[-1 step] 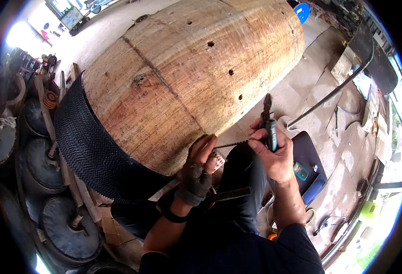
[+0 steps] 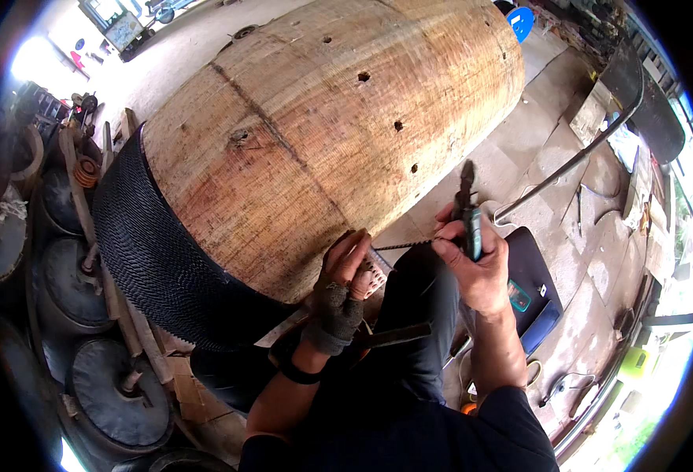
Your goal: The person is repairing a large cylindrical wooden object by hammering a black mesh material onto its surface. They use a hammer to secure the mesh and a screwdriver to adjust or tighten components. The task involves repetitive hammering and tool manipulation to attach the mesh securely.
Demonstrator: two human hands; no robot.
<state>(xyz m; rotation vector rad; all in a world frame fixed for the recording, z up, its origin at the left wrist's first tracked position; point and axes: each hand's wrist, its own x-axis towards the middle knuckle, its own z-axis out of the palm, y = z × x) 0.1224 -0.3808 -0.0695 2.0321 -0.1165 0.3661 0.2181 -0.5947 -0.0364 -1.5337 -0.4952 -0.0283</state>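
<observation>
A big barrel-shaped wooden body (image 2: 283, 134) lies in front of me, a black band of twisted cord (image 2: 165, 252) around its near left end. My left hand (image 2: 342, 283), in a grey fingerless glove, presses its closed fingers against the lower right side of the wood. Next to those fingers is a pale piece with small holes (image 2: 376, 277). A thin dark twisted cord (image 2: 404, 245) stretches from the left fingers to my right hand (image 2: 476, 263). That hand is closed around pliers (image 2: 470, 212), jaws pointing up, its thumb and fingertips at the cord's end.
Round dark drum-like pieces (image 2: 118, 393) stand along the left, beside wooden bars (image 2: 86, 189). On the floor at right lies an open dark case (image 2: 531, 267) with a small teal box (image 2: 519, 296). A long metal bar (image 2: 574, 161) slants across the right side.
My right hand and the pliers have shifted slightly to the right. The left fingers have moved a little, and more of the pale holed piece's edge shows.
</observation>
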